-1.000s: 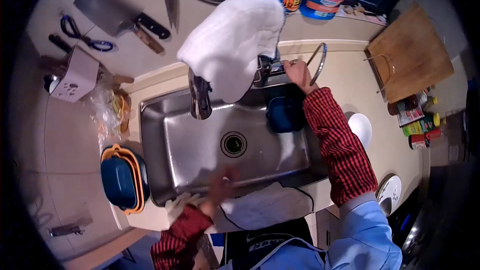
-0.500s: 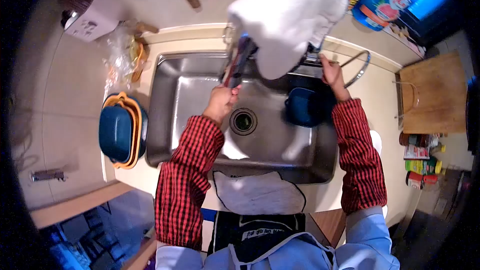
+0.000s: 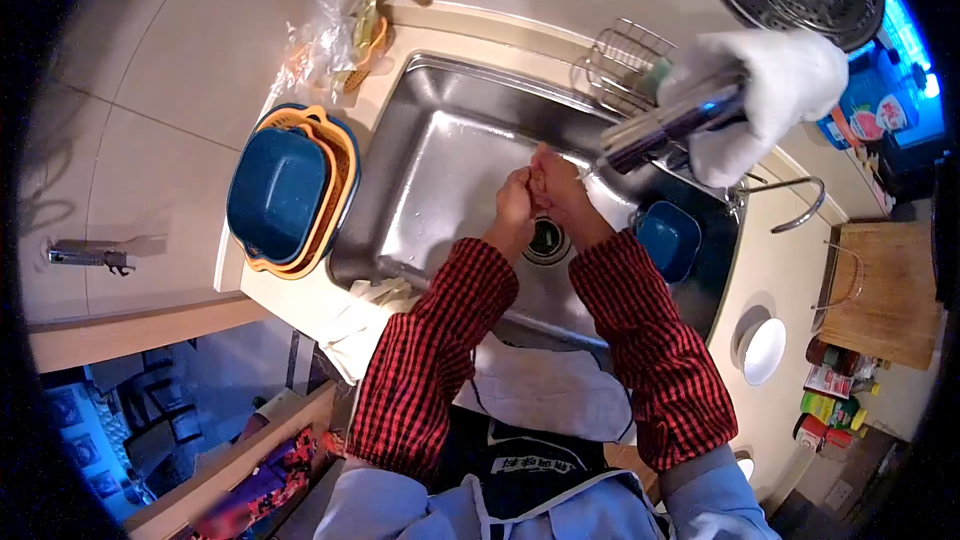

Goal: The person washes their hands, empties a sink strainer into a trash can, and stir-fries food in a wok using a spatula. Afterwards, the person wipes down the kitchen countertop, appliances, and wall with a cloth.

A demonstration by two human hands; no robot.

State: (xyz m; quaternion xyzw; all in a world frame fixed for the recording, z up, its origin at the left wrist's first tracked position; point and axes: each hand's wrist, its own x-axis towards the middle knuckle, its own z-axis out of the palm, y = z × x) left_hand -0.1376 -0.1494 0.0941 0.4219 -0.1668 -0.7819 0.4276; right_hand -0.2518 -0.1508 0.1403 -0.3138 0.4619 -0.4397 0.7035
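My left hand and my right hand are clasped together over the sink, just above the drain. Their fingers are folded against each other, and no object shows between them. A dark faucet points its spout toward my hands from the upper right. A white cloth hangs over the faucet's body. In the sink's right part sits a small blue basin, right of my right hand and apart from it.
Nested blue and orange baskets stand left of the sink. A white towel lies over the front edge. A wire rack sits behind the sink. On the right counter are a white bowl and a wooden board.
My left hand has let go of the faucet and my right hand has left the tap area. Both have come together above the drain. The view has turned, shifting the sink in the picture.
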